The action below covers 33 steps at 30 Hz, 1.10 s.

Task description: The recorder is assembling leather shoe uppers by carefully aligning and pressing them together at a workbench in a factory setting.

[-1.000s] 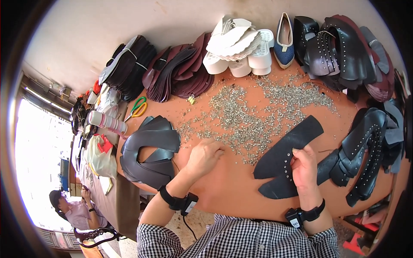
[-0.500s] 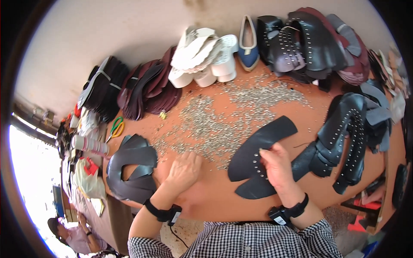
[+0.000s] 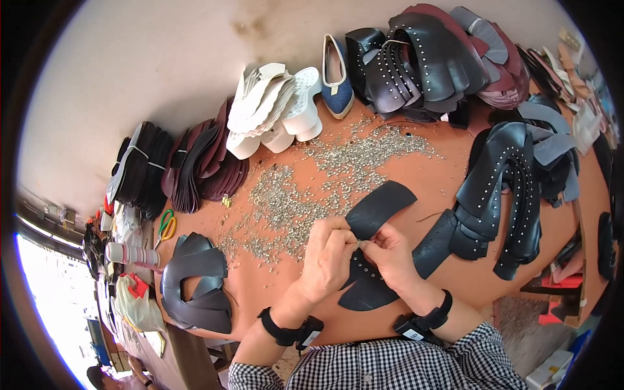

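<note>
My left hand [image 3: 327, 260] and my right hand [image 3: 394, 257] meet over a black curved leather piece [image 3: 382, 207] on the table. Fingers of both are closed in a pinch, their tips together at a small shiny metal stud [image 3: 359, 243]. Which fingers grip it more firmly is hard to tell. Below them, a short row of round studs shows on the leather, partly covered by my right hand. Its lower black flap [image 3: 368, 296] spreads under my wrists. Many loose silvery studs [image 3: 276, 205] lie scattered beyond my hands.
Grey leather pieces [image 3: 195, 292] and green-and-orange scissors [image 3: 166, 227] lie left. Behind are dark leather stacks [image 3: 140, 166], white soles [image 3: 302, 107], a blue shoe [image 3: 338, 97] and studded leather [image 3: 448, 58]. More studded strips [image 3: 504, 169] lie right. Another person [image 3: 117, 379] is at lower left.
My left hand has come off the bare tabletop and moved right to join my right hand. My right hand has shifted slightly; both now pinch at the stud. The view has tilted.
</note>
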Available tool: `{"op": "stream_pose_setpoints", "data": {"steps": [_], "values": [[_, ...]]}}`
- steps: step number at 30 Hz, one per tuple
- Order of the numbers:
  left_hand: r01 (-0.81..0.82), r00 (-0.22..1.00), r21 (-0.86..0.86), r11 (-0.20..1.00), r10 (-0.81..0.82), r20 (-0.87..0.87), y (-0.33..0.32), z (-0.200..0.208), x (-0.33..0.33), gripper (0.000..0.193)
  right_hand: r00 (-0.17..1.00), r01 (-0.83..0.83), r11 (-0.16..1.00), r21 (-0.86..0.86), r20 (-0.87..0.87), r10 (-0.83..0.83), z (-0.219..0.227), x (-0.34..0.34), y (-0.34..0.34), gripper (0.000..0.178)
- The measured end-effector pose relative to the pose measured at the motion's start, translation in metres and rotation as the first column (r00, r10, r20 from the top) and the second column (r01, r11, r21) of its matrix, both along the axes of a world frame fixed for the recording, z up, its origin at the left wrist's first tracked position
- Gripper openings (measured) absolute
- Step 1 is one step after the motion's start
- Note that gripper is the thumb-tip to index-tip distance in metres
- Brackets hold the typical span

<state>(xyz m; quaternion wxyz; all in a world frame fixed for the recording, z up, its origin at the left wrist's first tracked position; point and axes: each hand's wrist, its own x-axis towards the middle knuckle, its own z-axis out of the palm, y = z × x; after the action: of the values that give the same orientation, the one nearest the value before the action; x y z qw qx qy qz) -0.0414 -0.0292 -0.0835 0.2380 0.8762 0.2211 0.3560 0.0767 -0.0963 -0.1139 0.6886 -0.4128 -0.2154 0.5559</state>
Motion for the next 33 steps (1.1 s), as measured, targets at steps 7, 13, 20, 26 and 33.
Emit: {"op": "stream_pose_setpoints", "data": {"steps": [7,13,20,26,33], "values": [[-0.041,0.999,0.088,0.995,0.04,0.004,0.001,-0.009,0.008,0.018,0.977,0.044,0.999,0.017,0.21,-0.047,-0.011,-0.003,-0.002,0.007],[-0.033,0.999,0.161,0.986,0.036,-0.013,0.003,-0.01,0.007,0.019,0.961,0.04,0.999,0.023,0.274,-0.045,-0.008,-0.002,-0.005,0.006],[-0.082,0.996,0.07,0.994,0.084,-0.027,0.002,-0.013,0.01,0.015,0.881,0.092,0.996,-0.017,0.467,-0.073,-0.01,-0.001,-0.005,0.007],[-0.065,0.996,-0.01,0.998,0.064,-0.064,0.004,-0.008,0.011,0.011,0.879,0.117,0.993,-0.031,0.468,-0.089,-0.007,-0.001,-0.005,0.009],[-0.107,0.994,-0.296,0.949,0.101,-0.035,0.007,-0.009,0.014,0.009,0.806,0.139,0.99,0.03,0.578,-0.131,-0.011,0.0,-0.003,0.013]]}}
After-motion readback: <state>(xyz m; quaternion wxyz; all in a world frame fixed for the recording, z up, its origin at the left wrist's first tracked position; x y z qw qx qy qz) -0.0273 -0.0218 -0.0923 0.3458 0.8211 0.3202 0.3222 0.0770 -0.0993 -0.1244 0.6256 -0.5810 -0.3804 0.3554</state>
